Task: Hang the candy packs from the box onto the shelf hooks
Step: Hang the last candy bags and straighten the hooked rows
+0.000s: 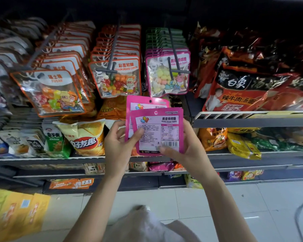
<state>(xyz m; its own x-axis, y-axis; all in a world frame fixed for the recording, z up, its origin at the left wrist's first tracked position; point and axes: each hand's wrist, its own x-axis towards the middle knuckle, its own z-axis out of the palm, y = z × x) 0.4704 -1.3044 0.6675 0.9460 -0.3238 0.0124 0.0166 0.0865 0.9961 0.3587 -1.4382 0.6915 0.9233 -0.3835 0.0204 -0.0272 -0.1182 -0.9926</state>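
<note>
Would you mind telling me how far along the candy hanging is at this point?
Done: the pink-pack hook already carries a row of matching packs, and the neighbouring hooks are full too. In hand: the left hand and right hand grip two pink candy packs, backs facing the camera, just below that hook. Left: threading these onto it. The box is out of view, so the remaining stock is unknown.

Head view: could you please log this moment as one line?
left hand + right hand: hold two pink plastic candy packs | below pink-pack grey hook | not hung
</note>
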